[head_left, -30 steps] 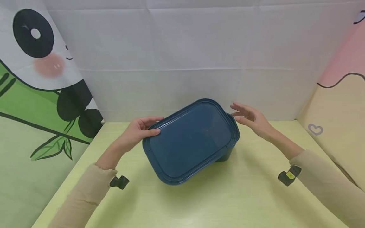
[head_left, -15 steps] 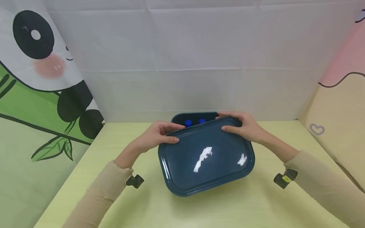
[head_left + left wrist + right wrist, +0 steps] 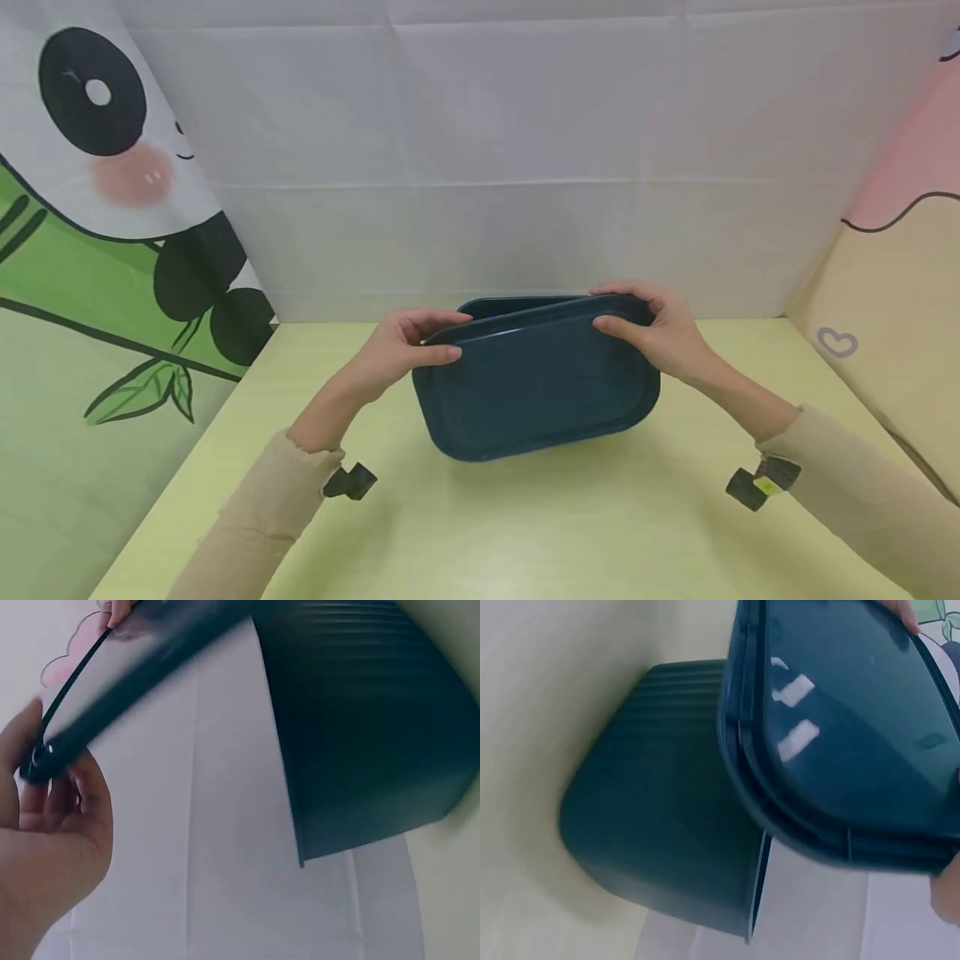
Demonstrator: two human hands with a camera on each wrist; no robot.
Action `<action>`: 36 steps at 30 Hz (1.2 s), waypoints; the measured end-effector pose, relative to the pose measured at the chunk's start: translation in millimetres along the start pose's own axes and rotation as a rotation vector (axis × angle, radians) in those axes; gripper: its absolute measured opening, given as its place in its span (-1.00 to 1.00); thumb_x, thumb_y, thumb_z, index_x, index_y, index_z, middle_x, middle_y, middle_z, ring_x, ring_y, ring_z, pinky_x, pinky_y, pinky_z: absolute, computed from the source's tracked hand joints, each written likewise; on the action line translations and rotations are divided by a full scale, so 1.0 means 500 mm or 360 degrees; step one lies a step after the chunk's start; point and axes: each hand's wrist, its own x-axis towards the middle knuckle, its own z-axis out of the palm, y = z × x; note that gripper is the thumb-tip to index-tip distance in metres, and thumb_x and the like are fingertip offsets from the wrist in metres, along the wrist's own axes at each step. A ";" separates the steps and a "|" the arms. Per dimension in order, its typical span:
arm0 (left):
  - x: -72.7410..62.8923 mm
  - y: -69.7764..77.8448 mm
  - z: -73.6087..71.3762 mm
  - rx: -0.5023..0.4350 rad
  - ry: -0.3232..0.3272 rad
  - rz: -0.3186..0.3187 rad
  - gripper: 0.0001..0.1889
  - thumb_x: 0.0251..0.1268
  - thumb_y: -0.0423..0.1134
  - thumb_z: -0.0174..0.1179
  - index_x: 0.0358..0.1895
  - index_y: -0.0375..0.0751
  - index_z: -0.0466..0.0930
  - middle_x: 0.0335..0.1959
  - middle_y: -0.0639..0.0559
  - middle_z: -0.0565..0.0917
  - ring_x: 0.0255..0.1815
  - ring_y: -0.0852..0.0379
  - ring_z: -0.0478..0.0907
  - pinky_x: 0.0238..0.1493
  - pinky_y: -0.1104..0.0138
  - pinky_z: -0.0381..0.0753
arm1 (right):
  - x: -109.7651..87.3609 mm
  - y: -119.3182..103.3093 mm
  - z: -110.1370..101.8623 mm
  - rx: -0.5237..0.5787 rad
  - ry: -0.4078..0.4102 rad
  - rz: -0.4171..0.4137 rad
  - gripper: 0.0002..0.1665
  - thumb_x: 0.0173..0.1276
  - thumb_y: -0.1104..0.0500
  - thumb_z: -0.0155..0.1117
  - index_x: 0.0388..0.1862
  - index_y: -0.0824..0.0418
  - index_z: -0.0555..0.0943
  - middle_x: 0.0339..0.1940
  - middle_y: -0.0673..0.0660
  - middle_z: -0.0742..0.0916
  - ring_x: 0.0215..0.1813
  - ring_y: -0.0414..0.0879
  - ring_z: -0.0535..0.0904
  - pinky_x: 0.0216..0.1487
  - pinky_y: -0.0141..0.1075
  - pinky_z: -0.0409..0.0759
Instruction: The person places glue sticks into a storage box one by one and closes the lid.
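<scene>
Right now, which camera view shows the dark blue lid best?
The head view: the whole lid appears there, tilted, with the left hand and right hand gripping its far corners. The right wrist view shows most of its top; the left wrist view shows only its blurred edge.

No readable text, label or number shows on anything.

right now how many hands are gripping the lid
2. The left hand pinches the dark blue lid at its far left corner; the right hand holds its far right corner, above the bin.
</scene>
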 end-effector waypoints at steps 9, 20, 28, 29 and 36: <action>-0.004 0.020 0.057 -0.0240 0.0705 0.0746 -0.84 -0.06 -0.20 0.39 -0.35 0.12 0.68 -0.33 0.19 0.66 -0.29 0.23 0.57 -0.32 0.43 0.58 | -0.007 -0.033 0.027 -0.0009 0.0370 -0.0543 -0.61 -0.12 0.57 0.36 -0.21 0.45 0.60 -0.26 -0.01 0.70 -0.20 -0.23 0.60 -0.14 -0.44 0.51; -0.010 0.068 0.092 -0.0030 0.0906 0.1622 -0.91 -0.08 -0.25 0.40 -0.54 -0.16 0.70 -0.50 0.13 0.69 -0.50 0.22 0.57 -0.49 0.46 0.49 | -0.021 -0.055 0.028 -0.0022 0.0443 -0.0856 -0.56 0.15 0.04 0.33 -0.31 0.46 0.61 -0.43 0.04 0.65 -0.41 -0.29 0.50 -0.44 -0.52 0.39; -0.007 0.079 0.094 0.0022 0.1009 0.1857 -0.75 -0.06 -0.20 0.38 -0.62 -0.34 0.64 -0.58 0.06 0.67 -0.58 0.24 0.51 -0.54 0.50 0.41 | -0.023 -0.093 0.052 0.0035 0.0746 -0.0976 -0.43 0.13 -0.12 0.30 -0.50 0.45 0.60 -0.58 0.12 0.55 -0.40 -0.25 0.44 -0.37 -0.51 0.34; -0.006 0.074 0.091 0.0036 0.1009 0.1834 -0.73 -0.06 -0.18 0.38 -0.63 -0.34 0.63 -0.60 0.05 0.66 -0.59 0.24 0.50 -0.54 0.50 0.41 | -0.024 -0.096 0.057 0.0032 0.0760 -0.0992 -0.43 0.14 -0.11 0.30 -0.53 0.45 0.59 -0.59 0.13 0.54 -0.41 -0.24 0.44 -0.37 -0.51 0.34; -0.019 0.028 0.067 0.0304 0.0966 0.1344 -0.47 -0.06 0.14 0.31 -0.49 -0.40 0.62 -0.54 -0.08 0.63 -0.44 0.25 0.49 -0.40 0.47 0.43 | -0.032 -0.108 0.083 -0.0133 0.0963 -0.1157 -0.48 0.16 -0.05 0.30 -0.64 0.42 0.56 -0.68 0.18 0.47 -0.54 -0.12 0.34 -0.42 -0.47 0.27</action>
